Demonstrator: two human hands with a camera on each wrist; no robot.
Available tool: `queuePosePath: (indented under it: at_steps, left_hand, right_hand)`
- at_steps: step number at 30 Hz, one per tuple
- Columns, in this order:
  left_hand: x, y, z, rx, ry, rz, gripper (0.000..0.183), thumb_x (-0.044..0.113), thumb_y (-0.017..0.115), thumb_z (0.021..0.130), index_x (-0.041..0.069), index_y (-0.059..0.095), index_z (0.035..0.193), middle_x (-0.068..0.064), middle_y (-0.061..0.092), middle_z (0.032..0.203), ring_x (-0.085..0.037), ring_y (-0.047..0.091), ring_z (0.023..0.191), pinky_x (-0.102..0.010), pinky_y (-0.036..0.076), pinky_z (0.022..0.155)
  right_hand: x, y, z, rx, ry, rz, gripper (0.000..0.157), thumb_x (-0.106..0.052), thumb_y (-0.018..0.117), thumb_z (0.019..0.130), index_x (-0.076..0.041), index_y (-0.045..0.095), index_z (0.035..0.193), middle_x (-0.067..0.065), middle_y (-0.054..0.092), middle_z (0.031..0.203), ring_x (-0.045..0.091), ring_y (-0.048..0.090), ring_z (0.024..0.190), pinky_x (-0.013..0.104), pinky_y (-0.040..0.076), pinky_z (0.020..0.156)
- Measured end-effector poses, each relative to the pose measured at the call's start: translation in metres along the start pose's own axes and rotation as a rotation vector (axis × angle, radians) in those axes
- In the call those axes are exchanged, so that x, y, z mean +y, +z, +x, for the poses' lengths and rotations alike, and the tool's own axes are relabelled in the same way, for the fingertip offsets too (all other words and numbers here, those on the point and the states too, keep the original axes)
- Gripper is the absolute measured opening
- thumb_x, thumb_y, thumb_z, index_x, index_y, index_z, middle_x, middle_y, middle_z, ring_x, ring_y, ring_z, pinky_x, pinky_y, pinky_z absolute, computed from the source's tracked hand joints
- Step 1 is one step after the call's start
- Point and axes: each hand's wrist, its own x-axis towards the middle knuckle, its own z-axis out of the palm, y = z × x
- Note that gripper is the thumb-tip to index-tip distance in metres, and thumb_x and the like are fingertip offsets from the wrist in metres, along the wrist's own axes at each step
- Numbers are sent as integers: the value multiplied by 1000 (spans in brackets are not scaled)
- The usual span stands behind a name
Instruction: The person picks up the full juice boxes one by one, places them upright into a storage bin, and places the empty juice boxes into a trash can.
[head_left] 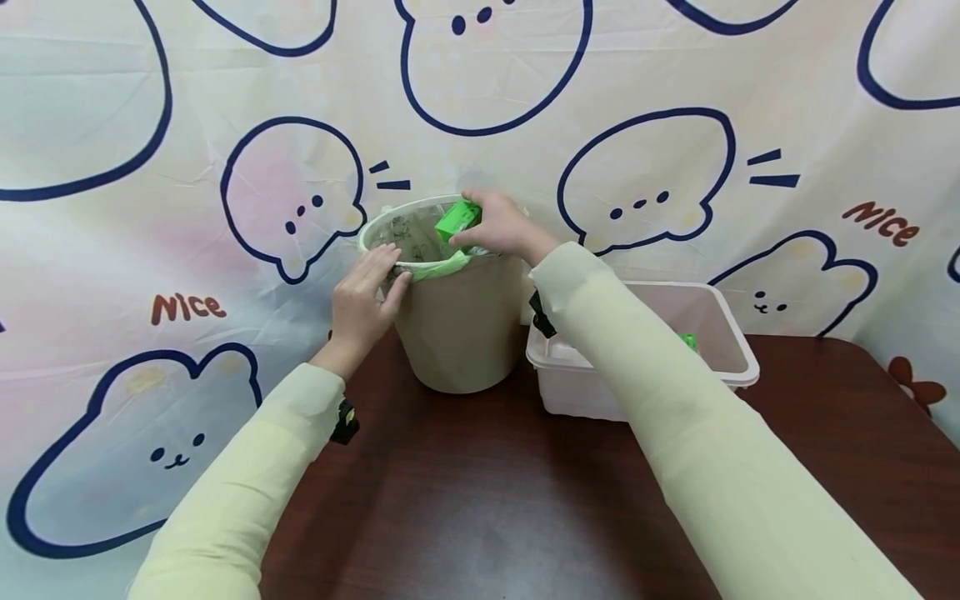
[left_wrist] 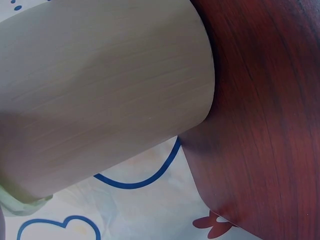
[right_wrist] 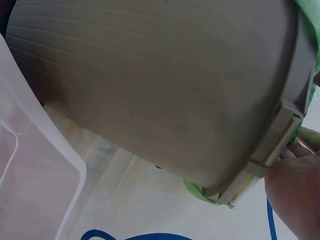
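Observation:
In the head view a beige trash can (head_left: pixel 461 329) stands upright, lined with a thin green bag (head_left: pixel 442 268) folded over its rim. My left hand (head_left: pixel 363 296) holds the near left rim, fingers over the edge and thumb outside. Between the fingers and thumb of my right hand (head_left: pixel 502 223) is a small bright green box-shaped item (head_left: pixel 457 218), above the can's opening at the right rim. Its lower end and the can's bottom are hidden. The right wrist view shows the can's side (right_wrist: pixel 165 95) and part of my right hand (right_wrist: pixel 295 180) beside the rim.
A pale pink-white plastic basin (head_left: pixel 577 387) stands right of the can, partly behind my right forearm; a bit of green (head_left: pixel 688 340) shows inside. Both stand on a dark brown wooden table (head_left: pixel 480 500). A cartoon-printed cloth (head_left: pixel 480 92) hangs close behind.

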Motion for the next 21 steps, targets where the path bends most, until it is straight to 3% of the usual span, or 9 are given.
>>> queuePosePath:
  at_steps: [8, 16, 21]
  left_hand:
    - [1, -1, 0, 3, 1, -5, 38, 18, 69, 91, 0, 65, 124, -15, 63, 126, -30, 56, 121, -37, 36, 108]
    - [2, -2, 0, -3, -2, -4, 38, 18, 68, 91, 0, 65, 125, -16, 63, 125, -30, 56, 121, -37, 36, 108]
    - [2, 0, 0, 6, -6, -15, 38, 17, 69, 91, -1, 65, 124, -16, 63, 125, -30, 56, 121, -37, 36, 108]
  right_hand:
    - [-1, 1, -2, 4, -25, -10, 81, -25, 75, 85, -1, 33, 149, 13, 44, 146, 20, 49, 117, 28, 41, 98]
    - [-4, 0, -4, -27, 28, 77, 82, -22, 74, 87, -5, 28, 152, 16, 43, 147, 25, 42, 134, 32, 37, 107]
    - [-2, -5, -7, -21, 2, 81, 80, -19, 74, 87, -5, 29, 152, 15, 43, 146, 25, 42, 134, 29, 36, 107]
